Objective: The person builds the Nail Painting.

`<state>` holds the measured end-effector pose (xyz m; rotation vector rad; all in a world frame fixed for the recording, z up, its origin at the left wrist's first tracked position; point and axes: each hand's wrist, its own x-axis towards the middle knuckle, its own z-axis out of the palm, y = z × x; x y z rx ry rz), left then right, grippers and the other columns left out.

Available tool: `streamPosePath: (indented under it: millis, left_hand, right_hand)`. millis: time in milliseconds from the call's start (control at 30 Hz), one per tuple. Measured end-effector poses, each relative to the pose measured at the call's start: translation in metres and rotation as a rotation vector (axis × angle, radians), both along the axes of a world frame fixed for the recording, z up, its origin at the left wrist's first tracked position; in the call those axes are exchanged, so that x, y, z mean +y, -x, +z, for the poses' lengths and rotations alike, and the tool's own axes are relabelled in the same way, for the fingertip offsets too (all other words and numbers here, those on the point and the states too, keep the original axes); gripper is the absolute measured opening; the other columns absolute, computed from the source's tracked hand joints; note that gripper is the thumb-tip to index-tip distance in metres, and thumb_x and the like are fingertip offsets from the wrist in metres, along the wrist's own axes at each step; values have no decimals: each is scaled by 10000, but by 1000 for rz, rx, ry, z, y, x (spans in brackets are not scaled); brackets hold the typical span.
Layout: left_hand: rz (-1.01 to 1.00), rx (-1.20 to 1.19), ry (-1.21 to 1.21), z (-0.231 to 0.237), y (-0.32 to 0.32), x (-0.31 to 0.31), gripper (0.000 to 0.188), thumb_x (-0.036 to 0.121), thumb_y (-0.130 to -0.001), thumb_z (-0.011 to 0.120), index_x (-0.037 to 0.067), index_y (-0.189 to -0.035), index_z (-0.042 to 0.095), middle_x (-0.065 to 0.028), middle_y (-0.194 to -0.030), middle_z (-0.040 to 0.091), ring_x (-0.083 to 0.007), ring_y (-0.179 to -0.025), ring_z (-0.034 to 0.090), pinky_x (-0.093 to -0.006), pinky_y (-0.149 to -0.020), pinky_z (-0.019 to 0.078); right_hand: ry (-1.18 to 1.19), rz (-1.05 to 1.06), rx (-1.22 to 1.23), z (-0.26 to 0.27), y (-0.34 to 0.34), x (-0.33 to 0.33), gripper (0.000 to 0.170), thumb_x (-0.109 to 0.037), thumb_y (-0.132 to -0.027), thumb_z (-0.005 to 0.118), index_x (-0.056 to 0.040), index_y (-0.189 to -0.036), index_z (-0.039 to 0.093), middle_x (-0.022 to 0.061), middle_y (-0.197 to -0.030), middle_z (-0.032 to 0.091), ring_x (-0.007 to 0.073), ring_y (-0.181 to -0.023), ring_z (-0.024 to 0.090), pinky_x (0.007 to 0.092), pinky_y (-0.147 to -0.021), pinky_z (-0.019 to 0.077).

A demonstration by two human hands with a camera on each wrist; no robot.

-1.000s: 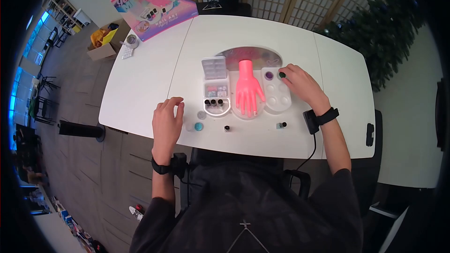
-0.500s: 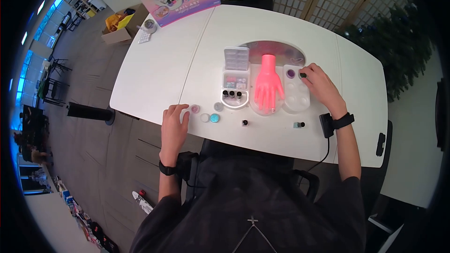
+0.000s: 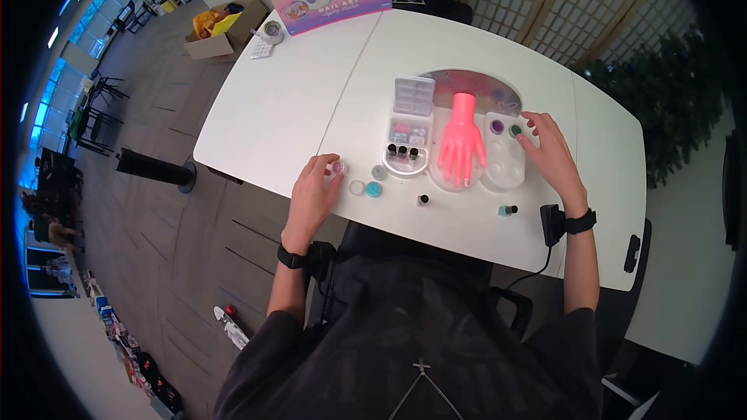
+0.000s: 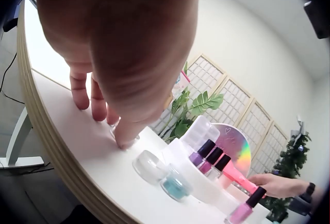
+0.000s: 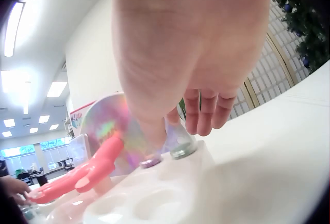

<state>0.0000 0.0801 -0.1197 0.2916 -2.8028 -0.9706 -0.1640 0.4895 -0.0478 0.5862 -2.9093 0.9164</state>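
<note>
My left hand (image 3: pixel 313 194) is at the front left of the table, its thumb and fingers around a small clear pot of pink glitter (image 3: pixel 338 166); its palm hides most of that pot in the left wrist view. My right hand (image 3: pixel 551 154) is beside the white tray of round wells (image 3: pixel 506 171), thumb and forefinger apart. A green pot (image 3: pixel 515 131) sits in a well just left of its fingertips, beside a purple pot (image 3: pixel 497 127) in another. Near the left hand stand a turquoise pot (image 3: pixel 373 189), a whitish pot (image 3: pixel 357 187) and a greyish pot (image 3: pixel 379 172).
A pink model hand (image 3: pixel 462 144) lies in the middle, before a half-round mirror (image 3: pixel 498 90). Left of it, an open-lidded clear case (image 3: pixel 414 93) adjoins several black-capped nail polish bottles (image 3: pixel 402 152). Two more bottles, pink (image 4: pixel 241 212) and teal (image 3: pixel 504 211), are near the front edge.
My left hand has moved onto the pink glitter pot. The right fingers have parted from the green pot, which now shows in its well. The head view has shifted.
</note>
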Motion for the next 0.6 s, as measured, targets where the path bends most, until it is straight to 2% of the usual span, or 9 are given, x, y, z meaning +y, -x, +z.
streamPosePath:
  millis: [100,200,233,267,367,500,600]
  left_hand:
    - [1,88,-61,34,-4,19,344,94,-948,742,49,-1282,672,-129,-1145,688,-315,-1027,693,-418,-910,563]
    - [-135,221,-100,63,-8,58,391,76,-918,772,57,-1297,680,-121,-1146,684,-309,-1023,690,-417,-885,562]
    - [-214,311,-85,66,-9,72,408,52,-901,783,56,-1298,687,-123,-1146,686,-306,-1014,694,-415,-873,563]
    - [-293,403,-71,68,-9,85,427,27,-884,794,55,-1299,695,-125,-1147,688,-302,-1005,698,-412,-861,564]
    - [-425,485,7,71,-6,122,502,45,-832,841,80,-1309,690,-103,-1107,672,-306,-988,669,-418,-856,549]
    - [-510,484,94,69,5,144,611,82,-809,846,81,-1372,608,-72,-1040,648,-286,-941,637,-412,-840,500]
    - [-555,476,136,70,9,157,591,79,-824,832,87,-1373,611,-68,-1045,646,-281,-956,637,-412,-853,499]
  right_hand:
    - [5,44,61,36,-34,-14,267,-133,-993,685,5,-1221,670,139,-1101,649,295,-1009,667,398,-906,546]
    - [107,215,-47,62,-82,-43,244,-160,-998,688,1,-1181,682,153,-958,697,306,-881,709,404,-799,575]
    - [113,264,-80,61,-92,-50,258,-189,-987,714,1,-1158,677,157,-993,716,313,-881,718,413,-807,578]
    - [106,247,-79,62,-101,-57,258,-189,-987,714,1,-1158,677,157,-993,716,313,-881,718,413,-807,578]
    - [70,282,-102,65,-118,-69,273,-212,-972,742,4,-1121,667,157,-981,724,308,-872,728,411,-789,584]
    - [71,249,-146,58,-120,-67,281,-221,-960,762,5,-1089,657,154,-942,727,311,-862,732,409,-754,583]
    - [52,219,-147,55,-118,-60,271,-208,-961,757,10,-1090,659,155,-940,728,319,-858,731,410,-749,580]
